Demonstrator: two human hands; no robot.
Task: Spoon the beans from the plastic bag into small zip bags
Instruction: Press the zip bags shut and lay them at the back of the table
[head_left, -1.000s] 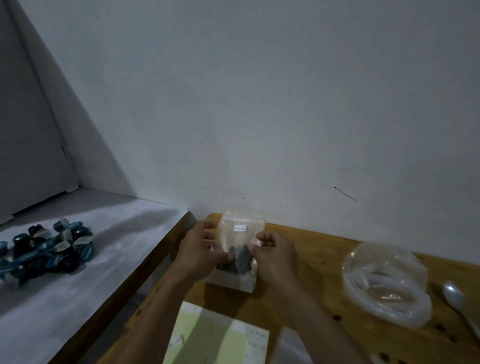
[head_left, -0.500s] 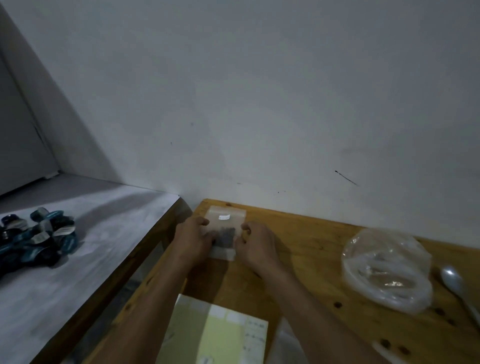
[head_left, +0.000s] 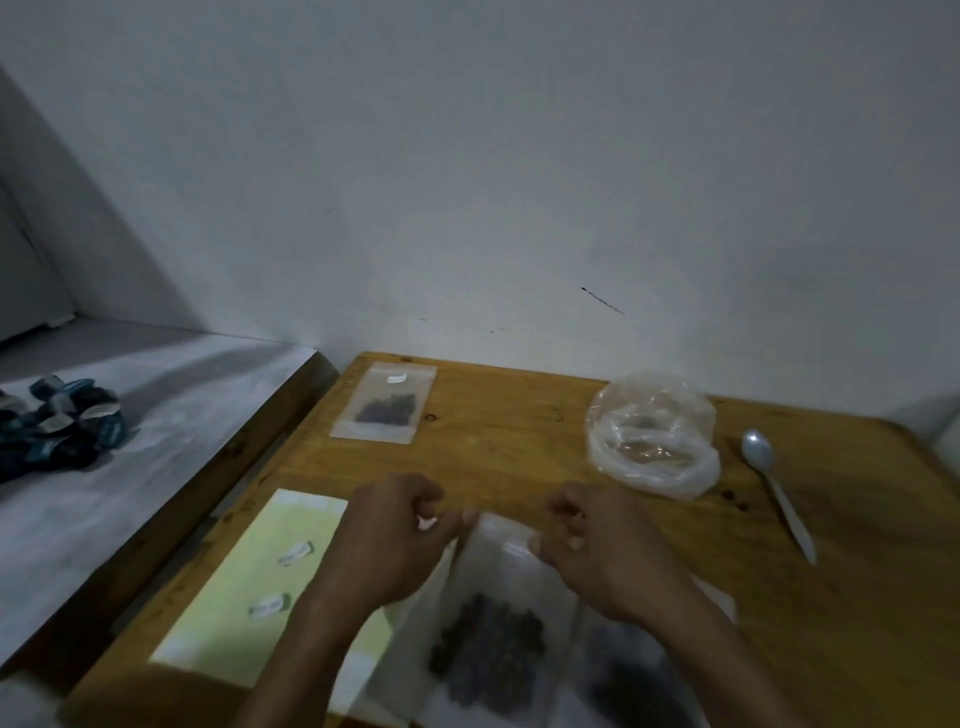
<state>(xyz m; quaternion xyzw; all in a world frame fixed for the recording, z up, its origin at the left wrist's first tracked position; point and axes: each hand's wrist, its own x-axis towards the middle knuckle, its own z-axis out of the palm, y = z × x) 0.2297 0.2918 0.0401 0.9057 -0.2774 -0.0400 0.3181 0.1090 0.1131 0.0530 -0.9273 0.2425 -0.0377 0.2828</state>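
A small zip bag (head_left: 492, 636) with dark beans lies flat at the table's near edge. My left hand (head_left: 395, 540) pinches its top left corner with curled fingers. My right hand (head_left: 597, 551) pinches the top edge on the right side. Another filled, labelled zip bag (head_left: 384, 402) lies alone at the far left corner. The clear plastic bag (head_left: 652, 436), rolled open, stands at the back right with the white spoon (head_left: 774, 488) lying beside it on the wood.
A yellow-green label sheet (head_left: 249, 582) lies at the front left of the wooden table (head_left: 519, 431). Another bag with dark beans (head_left: 634, 680) sits under my right forearm. A grey ledge (head_left: 156, 415) on the left carries blue-black capsules (head_left: 62, 426). The wall stands close behind.
Both hands laid the labelled zip bag down at the far left corner, let go, and drew back to the near bag. The view has tilted down.
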